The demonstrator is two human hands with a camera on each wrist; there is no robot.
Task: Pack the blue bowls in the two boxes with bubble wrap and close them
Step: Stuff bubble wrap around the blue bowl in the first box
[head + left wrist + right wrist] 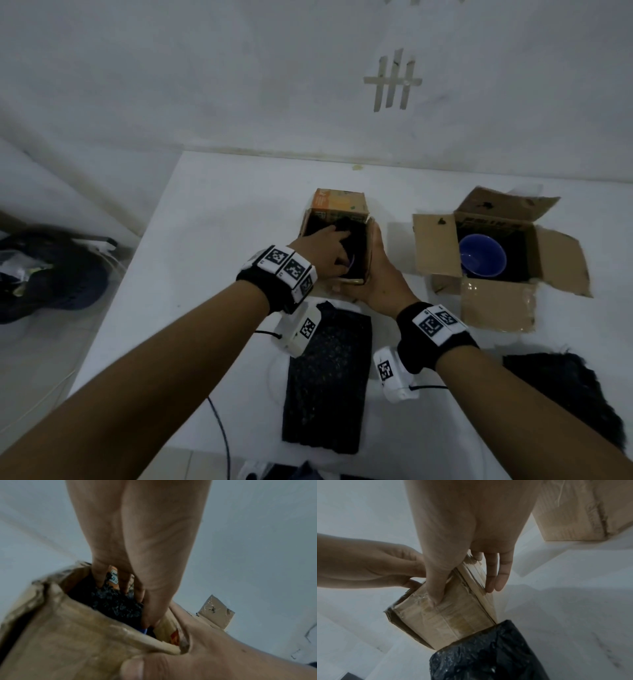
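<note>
A small cardboard box (337, 209) stands mid-table with black bubble wrap (116, 601) stuffed inside. A sliver of a blue bowl (144, 630) shows under the wrap. My left hand (325, 248) reaches into the box, its straight fingers (125, 582) and thumb pushing down around the wad. My right hand (373, 274) grips the box's near right corner, thumb (435, 595) on the near face and fingers (496, 577) along the right side. A larger box (442, 246) to the right stands open with a second blue bowl (483, 255) in it, uncovered.
Two loose sheets of black bubble wrap lie on the white table (212, 246), one (329, 387) near me below the small box and one (561, 387) at the right front. A wall runs behind the table. Dark clutter (51, 274) lies on the floor to the left.
</note>
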